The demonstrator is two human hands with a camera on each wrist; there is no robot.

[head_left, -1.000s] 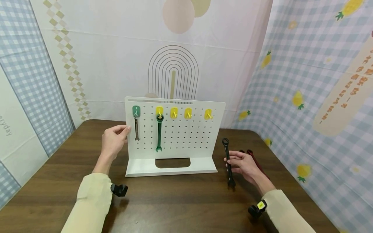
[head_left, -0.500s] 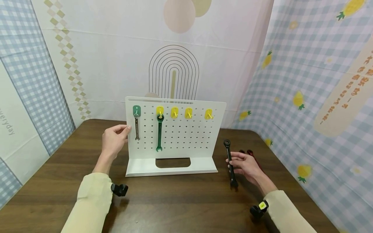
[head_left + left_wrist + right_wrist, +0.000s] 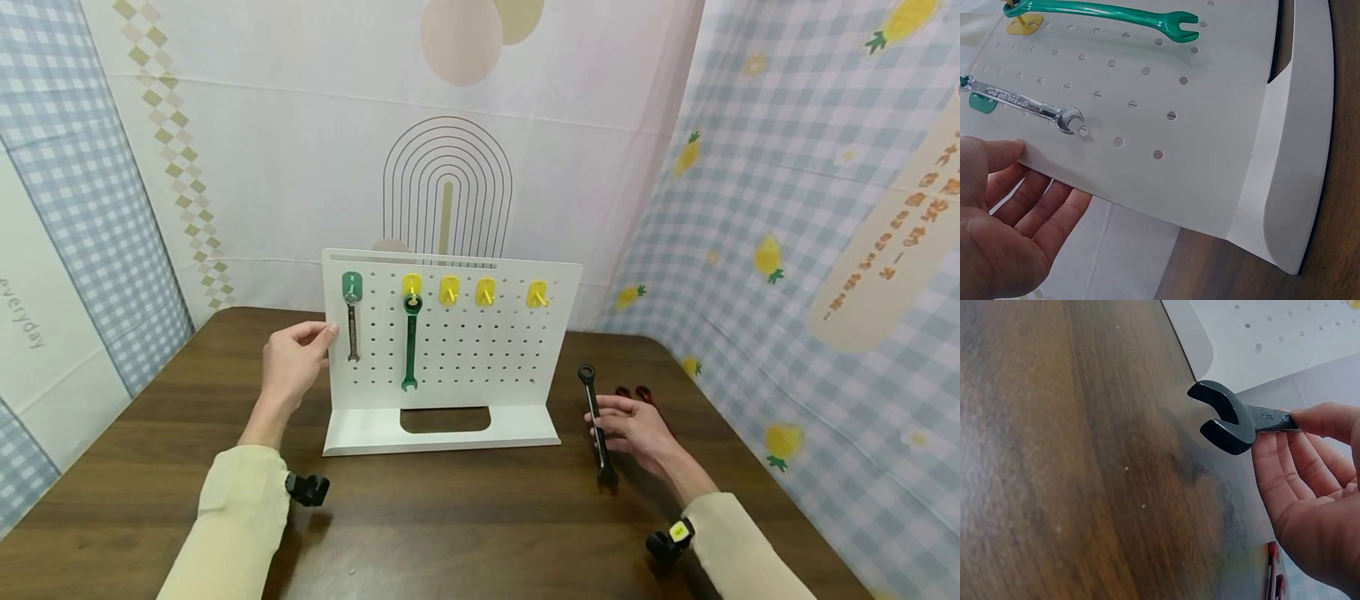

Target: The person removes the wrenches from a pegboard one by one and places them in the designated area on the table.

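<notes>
My left hand point(image 3: 291, 362) pinches the left edge of a white pegboard point(image 3: 480, 350), thumb in front and fingers behind, as the left wrist view shows. A small silver wrench point(image 3: 1029, 104) hangs from a green hook point(image 3: 352, 285) beside that hand. To its right, a green wrench point(image 3: 410, 342) hangs on a yellow hook point(image 3: 411, 285). Off the board's right side, my right hand point(image 3: 637, 433) holds a black combination wrench point(image 3: 597, 429) between thumb and fingers, ring end up and away. In the right wrist view its open-end jaw points out over the table.
Several yellow hooks without tools, such as the rightmost hook point(image 3: 537, 293), line the board's top. Behind my right hand lie red-handled tools point(image 3: 647, 395), partly hidden. The brown wooden table point(image 3: 450, 525) is backed by hanging cloth point(image 3: 300, 150), with checked cloth on both sides.
My right hand and the black wrench have shifted slightly right and toward me, with the wrench's ring end a little lower in view. The left hand keeps its place on the board.
</notes>
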